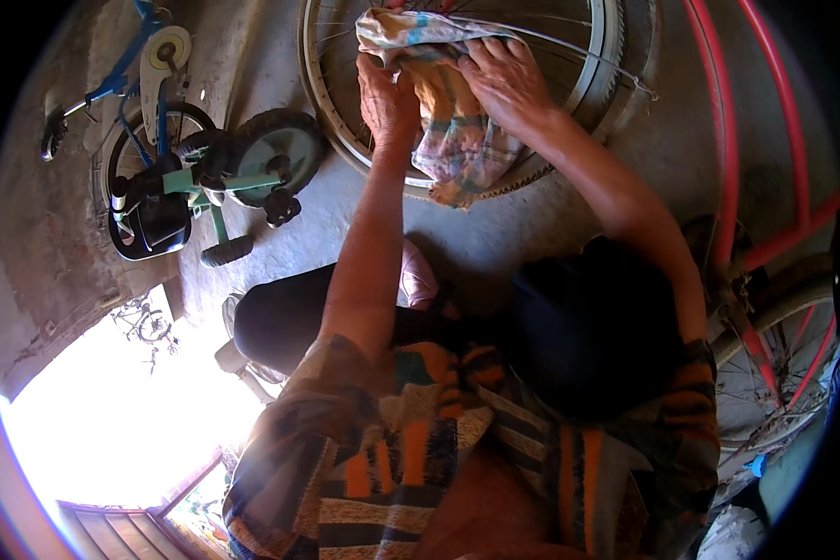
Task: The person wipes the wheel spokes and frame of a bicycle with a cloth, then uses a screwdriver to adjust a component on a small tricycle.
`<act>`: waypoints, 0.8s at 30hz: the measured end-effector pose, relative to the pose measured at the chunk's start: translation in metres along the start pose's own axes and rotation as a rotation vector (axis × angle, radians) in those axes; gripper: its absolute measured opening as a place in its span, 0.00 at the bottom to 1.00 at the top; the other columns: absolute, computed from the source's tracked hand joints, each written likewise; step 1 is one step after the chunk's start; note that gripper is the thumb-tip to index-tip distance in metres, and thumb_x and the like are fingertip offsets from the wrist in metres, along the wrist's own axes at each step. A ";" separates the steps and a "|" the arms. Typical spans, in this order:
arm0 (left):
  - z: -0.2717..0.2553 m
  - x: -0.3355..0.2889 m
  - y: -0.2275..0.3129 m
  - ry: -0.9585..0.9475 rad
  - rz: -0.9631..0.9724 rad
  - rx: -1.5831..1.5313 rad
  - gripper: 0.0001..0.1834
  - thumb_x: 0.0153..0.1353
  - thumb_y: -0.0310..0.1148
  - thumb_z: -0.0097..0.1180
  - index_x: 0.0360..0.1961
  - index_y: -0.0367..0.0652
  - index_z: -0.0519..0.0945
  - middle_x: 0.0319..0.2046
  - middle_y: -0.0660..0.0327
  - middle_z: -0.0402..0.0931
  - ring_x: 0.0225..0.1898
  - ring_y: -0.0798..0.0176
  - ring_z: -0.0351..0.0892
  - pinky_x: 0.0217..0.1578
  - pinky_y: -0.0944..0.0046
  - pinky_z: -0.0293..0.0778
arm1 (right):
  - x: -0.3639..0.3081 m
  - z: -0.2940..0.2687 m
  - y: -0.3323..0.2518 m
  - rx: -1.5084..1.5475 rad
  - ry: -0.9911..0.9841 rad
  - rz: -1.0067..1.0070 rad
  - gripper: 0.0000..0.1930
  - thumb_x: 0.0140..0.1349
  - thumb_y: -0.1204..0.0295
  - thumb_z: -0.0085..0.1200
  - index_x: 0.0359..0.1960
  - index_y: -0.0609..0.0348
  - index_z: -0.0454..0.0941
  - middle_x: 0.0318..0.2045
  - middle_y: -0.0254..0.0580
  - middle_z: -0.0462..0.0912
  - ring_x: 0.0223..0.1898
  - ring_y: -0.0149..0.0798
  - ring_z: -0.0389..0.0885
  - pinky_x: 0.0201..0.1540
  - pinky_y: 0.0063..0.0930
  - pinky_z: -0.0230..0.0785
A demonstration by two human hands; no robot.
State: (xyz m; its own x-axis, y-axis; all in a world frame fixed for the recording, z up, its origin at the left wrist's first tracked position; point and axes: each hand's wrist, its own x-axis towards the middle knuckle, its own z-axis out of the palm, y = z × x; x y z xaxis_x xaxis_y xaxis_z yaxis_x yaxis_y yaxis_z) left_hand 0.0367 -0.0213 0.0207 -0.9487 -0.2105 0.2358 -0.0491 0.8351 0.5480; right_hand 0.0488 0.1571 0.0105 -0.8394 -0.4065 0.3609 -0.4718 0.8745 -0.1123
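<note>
A bicycle wheel [319, 110] with a pale rim and thin spokes is in front of me at the top of the view. Draped over its near side is a stained, checked cloth [457, 121]. My left hand [390, 105] grips the cloth's left edge, its fingertips partly hidden in the folds. On the right, my right hand [508, 82] holds the cloth with bent fingers at its upper edge. A thin grey cable [583, 49] runs from the cloth to the right across the rim. What lies beneath the cloth is hidden.
A small green-framed child's bike [219, 182] lies at the left, beside a blue bike frame [121, 70]. Red bicycle tubes [723, 140] and another wheel [765, 308] stand close on my right. Bright daylight enters through an opening at lower left.
</note>
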 end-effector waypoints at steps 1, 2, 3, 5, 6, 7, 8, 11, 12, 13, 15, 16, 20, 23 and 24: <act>0.009 0.003 -0.003 -0.024 -0.060 -0.032 0.25 0.55 0.36 0.55 0.51 0.36 0.68 0.34 0.44 0.78 0.39 0.38 0.77 0.43 0.46 0.71 | -0.002 0.003 0.001 -0.006 -0.023 0.025 0.12 0.55 0.71 0.51 0.42 0.54 0.78 0.45 0.37 0.77 0.51 0.36 0.71 0.52 0.38 0.60; 0.019 0.006 -0.007 -0.045 -0.117 -0.066 0.23 0.55 0.37 0.55 0.48 0.35 0.70 0.35 0.42 0.78 0.41 0.37 0.77 0.44 0.47 0.71 | -0.004 0.005 0.002 0.018 0.015 0.030 0.12 0.55 0.72 0.50 0.41 0.55 0.78 0.45 0.36 0.76 0.51 0.36 0.72 0.51 0.37 0.60; 0.031 0.009 -0.013 -0.017 -0.114 -0.107 0.22 0.55 0.38 0.55 0.46 0.34 0.71 0.37 0.41 0.78 0.42 0.36 0.76 0.45 0.47 0.71 | -0.005 0.007 0.003 0.040 0.041 0.020 0.12 0.55 0.72 0.50 0.42 0.55 0.78 0.45 0.36 0.76 0.51 0.36 0.72 0.51 0.36 0.61; 0.059 0.027 -0.022 -0.081 -0.198 0.016 0.21 0.57 0.41 0.52 0.39 0.30 0.76 0.37 0.40 0.78 0.42 0.39 0.78 0.46 0.50 0.71 | -0.006 0.009 0.004 0.087 -0.070 0.035 0.13 0.55 0.72 0.50 0.43 0.55 0.78 0.45 0.35 0.76 0.52 0.36 0.71 0.51 0.35 0.61; 0.072 0.037 -0.027 -0.142 -0.279 -0.068 0.21 0.58 0.41 0.50 0.39 0.30 0.76 0.37 0.40 0.78 0.41 0.38 0.78 0.45 0.50 0.71 | -0.005 0.009 0.004 0.099 -0.055 0.033 0.13 0.55 0.73 0.50 0.43 0.55 0.78 0.45 0.35 0.76 0.52 0.36 0.72 0.51 0.35 0.62; 0.081 0.041 -0.033 -0.214 -0.343 -0.122 0.21 0.59 0.41 0.49 0.39 0.29 0.76 0.36 0.40 0.78 0.40 0.37 0.77 0.44 0.50 0.71 | -0.005 0.009 0.005 0.112 -0.040 0.032 0.14 0.55 0.73 0.50 0.44 0.54 0.78 0.45 0.34 0.76 0.51 0.36 0.72 0.50 0.35 0.63; 0.087 0.042 -0.039 -0.161 -0.263 -0.175 0.20 0.60 0.41 0.48 0.39 0.30 0.76 0.36 0.40 0.78 0.39 0.38 0.77 0.44 0.50 0.72 | -0.005 0.009 0.005 0.126 -0.005 0.033 0.14 0.55 0.74 0.50 0.44 0.54 0.77 0.45 0.34 0.77 0.50 0.36 0.72 0.50 0.35 0.63; 0.088 0.029 -0.044 -0.128 -0.205 -0.218 0.18 0.61 0.40 0.46 0.37 0.32 0.76 0.34 0.39 0.78 0.38 0.36 0.77 0.42 0.48 0.71 | -0.006 0.009 0.007 0.137 -0.037 0.024 0.16 0.53 0.75 0.52 0.45 0.53 0.77 0.44 0.33 0.77 0.49 0.37 0.73 0.48 0.35 0.65; 0.082 0.013 -0.042 -0.096 -0.235 -0.218 0.18 0.61 0.40 0.45 0.35 0.33 0.77 0.32 0.38 0.78 0.38 0.35 0.76 0.41 0.46 0.70 | -0.007 0.010 0.007 0.130 -0.026 0.018 0.16 0.52 0.75 0.53 0.45 0.54 0.78 0.44 0.34 0.77 0.48 0.37 0.73 0.48 0.36 0.65; 0.076 -0.004 -0.037 -0.020 -0.203 -0.236 0.18 0.61 0.40 0.45 0.33 0.34 0.77 0.31 0.38 0.78 0.38 0.34 0.76 0.41 0.43 0.70 | -0.008 0.010 0.008 0.128 -0.030 0.017 0.17 0.51 0.75 0.53 0.45 0.54 0.78 0.44 0.34 0.77 0.48 0.38 0.73 0.47 0.36 0.65; 0.060 -0.033 -0.025 -0.046 -0.080 -0.056 0.20 0.63 0.44 0.45 0.31 0.33 0.75 0.29 0.38 0.77 0.34 0.34 0.75 0.38 0.42 0.69 | -0.010 0.013 0.009 0.161 -0.022 0.004 0.17 0.49 0.75 0.55 0.44 0.54 0.78 0.45 0.35 0.77 0.47 0.39 0.73 0.47 0.36 0.65; 0.054 -0.054 -0.019 -0.029 0.107 0.187 0.21 0.63 0.45 0.45 0.31 0.34 0.75 0.29 0.38 0.77 0.34 0.34 0.75 0.37 0.42 0.68 | -0.010 0.014 0.010 0.197 -0.009 -0.009 0.17 0.48 0.75 0.55 0.43 0.54 0.79 0.44 0.35 0.77 0.47 0.39 0.73 0.47 0.37 0.65; 0.042 -0.099 -0.021 -0.090 -0.015 0.057 0.17 0.64 0.42 0.44 0.30 0.38 0.75 0.28 0.42 0.75 0.33 0.35 0.74 0.34 0.39 0.66 | -0.010 0.018 0.013 0.258 0.051 -0.017 0.16 0.46 0.74 0.56 0.41 0.53 0.80 0.43 0.36 0.77 0.46 0.41 0.72 0.47 0.37 0.66; 0.051 -0.080 -0.038 -0.104 -0.035 0.061 0.13 0.62 0.38 0.45 0.29 0.39 0.74 0.29 0.43 0.74 0.34 0.36 0.75 0.33 0.41 0.68 | -0.012 0.017 0.011 0.278 0.087 -0.018 0.16 0.48 0.74 0.54 0.41 0.54 0.80 0.41 0.36 0.77 0.46 0.41 0.73 0.47 0.38 0.66; 0.054 -0.062 -0.044 -0.093 0.033 0.082 0.10 0.61 0.35 0.46 0.29 0.41 0.74 0.30 0.44 0.74 0.34 0.38 0.75 0.33 0.43 0.69 | -0.012 0.016 0.011 0.281 0.109 -0.005 0.15 0.49 0.73 0.54 0.41 0.54 0.79 0.41 0.36 0.77 0.46 0.41 0.73 0.47 0.37 0.66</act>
State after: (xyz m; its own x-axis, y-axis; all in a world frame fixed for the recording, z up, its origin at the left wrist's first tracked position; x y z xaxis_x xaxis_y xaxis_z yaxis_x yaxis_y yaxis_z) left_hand 0.0811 -0.0171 -0.0615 -0.9750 -0.1372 0.1747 -0.0392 0.8803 0.4728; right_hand 0.0496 0.1677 -0.0101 -0.8100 -0.3670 0.4574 -0.5450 0.7590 -0.3561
